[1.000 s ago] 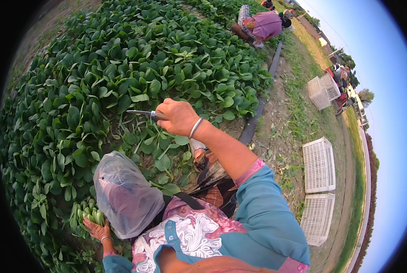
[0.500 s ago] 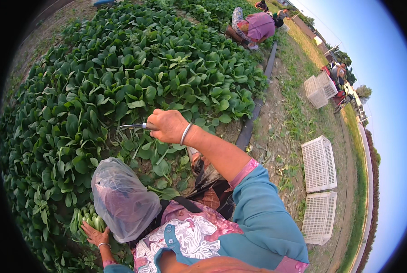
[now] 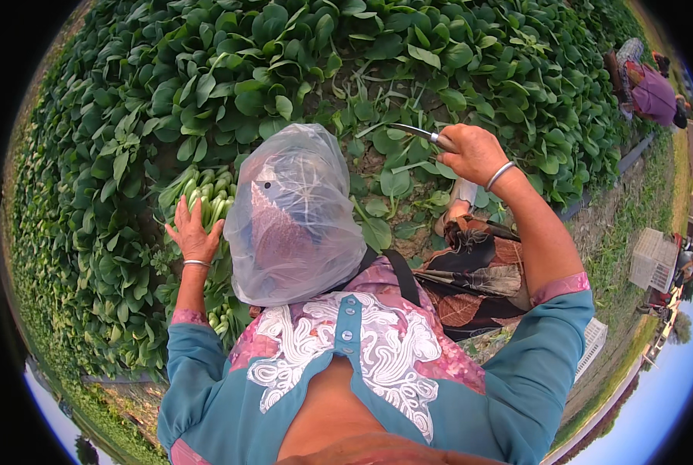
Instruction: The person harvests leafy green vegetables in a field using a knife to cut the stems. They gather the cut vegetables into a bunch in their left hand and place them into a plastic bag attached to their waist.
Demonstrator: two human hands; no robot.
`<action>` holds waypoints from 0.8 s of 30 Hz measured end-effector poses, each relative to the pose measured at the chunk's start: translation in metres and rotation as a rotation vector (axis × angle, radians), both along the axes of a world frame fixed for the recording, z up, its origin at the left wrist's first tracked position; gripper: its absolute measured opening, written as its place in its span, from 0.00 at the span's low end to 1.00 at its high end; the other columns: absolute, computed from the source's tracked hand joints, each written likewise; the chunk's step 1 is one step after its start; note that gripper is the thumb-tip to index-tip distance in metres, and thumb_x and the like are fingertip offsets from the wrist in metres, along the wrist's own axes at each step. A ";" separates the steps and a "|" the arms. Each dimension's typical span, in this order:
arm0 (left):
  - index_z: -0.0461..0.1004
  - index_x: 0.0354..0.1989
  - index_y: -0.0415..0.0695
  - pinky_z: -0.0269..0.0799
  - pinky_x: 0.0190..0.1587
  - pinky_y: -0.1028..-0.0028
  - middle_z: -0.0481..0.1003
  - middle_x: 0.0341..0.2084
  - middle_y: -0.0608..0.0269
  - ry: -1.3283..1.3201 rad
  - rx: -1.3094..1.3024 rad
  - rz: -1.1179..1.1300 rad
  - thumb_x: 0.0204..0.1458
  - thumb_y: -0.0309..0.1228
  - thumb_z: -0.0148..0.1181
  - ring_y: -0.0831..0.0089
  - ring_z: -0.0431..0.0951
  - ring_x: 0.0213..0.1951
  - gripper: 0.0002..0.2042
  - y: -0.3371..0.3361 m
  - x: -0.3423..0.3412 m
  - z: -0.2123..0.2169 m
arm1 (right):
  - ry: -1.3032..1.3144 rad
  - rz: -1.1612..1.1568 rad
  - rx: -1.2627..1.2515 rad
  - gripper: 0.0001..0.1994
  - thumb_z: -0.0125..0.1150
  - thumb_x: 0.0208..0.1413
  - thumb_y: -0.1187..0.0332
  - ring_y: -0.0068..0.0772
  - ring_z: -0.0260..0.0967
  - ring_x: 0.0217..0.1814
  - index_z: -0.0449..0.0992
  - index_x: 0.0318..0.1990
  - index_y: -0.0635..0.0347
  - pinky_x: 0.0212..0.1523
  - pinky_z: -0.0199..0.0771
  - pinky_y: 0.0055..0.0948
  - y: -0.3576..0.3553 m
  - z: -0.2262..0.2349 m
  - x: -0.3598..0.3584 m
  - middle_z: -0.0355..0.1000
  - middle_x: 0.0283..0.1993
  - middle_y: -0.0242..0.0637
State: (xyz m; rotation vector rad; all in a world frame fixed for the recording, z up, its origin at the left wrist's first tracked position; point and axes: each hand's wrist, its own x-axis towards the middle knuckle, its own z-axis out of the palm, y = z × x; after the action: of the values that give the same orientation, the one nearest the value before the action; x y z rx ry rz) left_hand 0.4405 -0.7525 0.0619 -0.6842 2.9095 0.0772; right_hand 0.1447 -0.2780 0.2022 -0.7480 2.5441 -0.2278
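Observation:
My right hand (image 3: 474, 157) grips a small knife (image 3: 444, 142) by its wooden handle. Its thin, slightly curved blade points left, above cut leaves and bare soil. To the left, my left hand (image 3: 196, 235) is open, fingers spread, resting against a bundle of cut leafy greens (image 3: 207, 188) with pale stem ends. Another bunch of pale-stemmed greens (image 3: 221, 319) shows below it, partly behind my sleeve. A clear plastic bag (image 3: 296, 225) covers my bent knee between the two hands.
Dense rows of growing leafy greens (image 3: 245, 70) spread ahead and left. A co-worker in purple (image 3: 652, 93) bends at the far right. White plastic crates (image 3: 652, 258) stand on the right, near a dark strip (image 3: 634, 153) edging the bed. Loose leaves (image 3: 393, 184) lie near my foot.
My view has turned, so the co-worker and crates sit farther right. My right hand still holds the knife; my left hand stays at the bundle, now more fully in view.

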 end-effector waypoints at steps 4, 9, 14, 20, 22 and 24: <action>0.73 0.56 0.51 0.41 0.66 0.40 0.62 0.65 0.62 0.217 -0.011 -0.145 0.44 0.39 0.69 0.60 0.60 0.65 0.27 -0.020 -0.012 0.011 | -0.090 0.051 0.049 0.11 0.66 0.46 0.63 0.51 0.74 0.41 0.77 0.34 0.59 0.44 0.73 0.45 -0.013 -0.035 -0.024 0.75 0.33 0.47; 0.76 0.50 0.48 0.44 0.65 0.44 0.68 0.61 0.63 0.392 0.034 -0.362 0.45 0.40 0.69 0.63 0.68 0.59 0.22 -0.003 -0.129 0.052 | -0.206 -0.105 -0.048 0.15 0.69 0.45 0.57 0.50 0.74 0.38 0.77 0.33 0.58 0.40 0.73 0.45 -0.027 -0.111 -0.063 0.75 0.31 0.44; 0.75 0.50 0.48 0.44 0.67 0.50 0.72 0.56 0.65 0.388 0.075 -0.697 0.47 0.36 0.67 0.63 0.70 0.57 0.20 0.078 -0.283 0.074 | -0.325 -0.348 -0.356 0.18 0.70 0.45 0.54 0.41 0.70 0.28 0.76 0.30 0.61 0.34 0.70 0.40 -0.031 -0.197 -0.078 0.72 0.24 0.42; 0.77 0.46 0.48 0.55 0.64 0.57 0.74 0.51 0.66 0.160 0.078 -0.955 0.50 0.42 0.63 0.67 0.70 0.56 0.17 0.153 -0.406 -0.012 | -0.457 -0.524 -0.587 0.16 0.72 0.47 0.58 0.24 0.64 0.22 0.74 0.29 0.62 0.24 0.65 0.28 -0.049 -0.253 -0.076 0.69 0.21 0.31; 0.78 0.45 0.48 0.60 0.59 0.60 0.74 0.49 0.66 0.034 0.064 -0.961 0.49 0.43 0.64 0.65 0.69 0.55 0.17 0.163 -0.427 -0.044 | -0.476 -0.549 -0.606 0.15 0.71 0.50 0.60 0.20 0.62 0.20 0.74 0.29 0.62 0.21 0.63 0.25 -0.051 -0.269 -0.077 0.68 0.21 0.28; 0.78 0.45 0.47 0.61 0.56 0.59 0.73 0.50 0.64 -0.106 -0.035 -0.894 0.48 0.43 0.64 0.64 0.67 0.56 0.18 0.158 -0.432 -0.059 | -0.446 -0.572 -0.581 0.16 0.70 0.50 0.59 0.20 0.61 0.20 0.73 0.29 0.62 0.22 0.63 0.25 -0.057 -0.278 -0.081 0.67 0.20 0.28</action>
State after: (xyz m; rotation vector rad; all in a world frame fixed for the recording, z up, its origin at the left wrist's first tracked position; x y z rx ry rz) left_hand 0.0081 -0.5943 0.0026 0.6157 2.8223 -0.1104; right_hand 0.0642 -0.3351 -0.0753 -0.0971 2.1915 -1.2101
